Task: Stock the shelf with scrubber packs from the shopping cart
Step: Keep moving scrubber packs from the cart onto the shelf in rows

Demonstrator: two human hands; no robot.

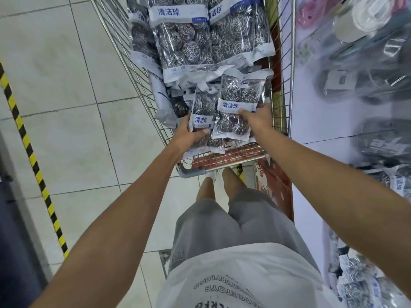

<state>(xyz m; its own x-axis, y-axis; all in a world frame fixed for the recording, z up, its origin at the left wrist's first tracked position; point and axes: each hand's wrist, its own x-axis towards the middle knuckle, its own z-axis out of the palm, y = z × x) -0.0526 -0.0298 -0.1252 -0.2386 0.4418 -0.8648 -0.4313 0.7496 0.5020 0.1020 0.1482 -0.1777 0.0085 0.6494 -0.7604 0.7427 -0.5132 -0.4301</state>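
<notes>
A wire shopping cart (142, 72) in front of me is piled with clear packs of steel-wool scrubber balls with blue and white labels; large packs (184, 41) lie at the far end. My left hand (189, 133) grips a small scrubber pack (201, 107) near the cart's near end, thumb across its front. My right hand (258, 120) grips a second small pack (235, 101) just to its right. Both packs stand upright above the pile. The white shelf (311, 121) runs along the right side of the cart.
Bagged goods (364, 81) lie blurred on the shelf at right, with scrubber packs (360, 283) at its near end. Yellow-black hazard tape (31, 156) crosses the tiled floor at left. A red carton (273, 181) sits between cart and shelf. My legs stand behind the cart handle (193, 172).
</notes>
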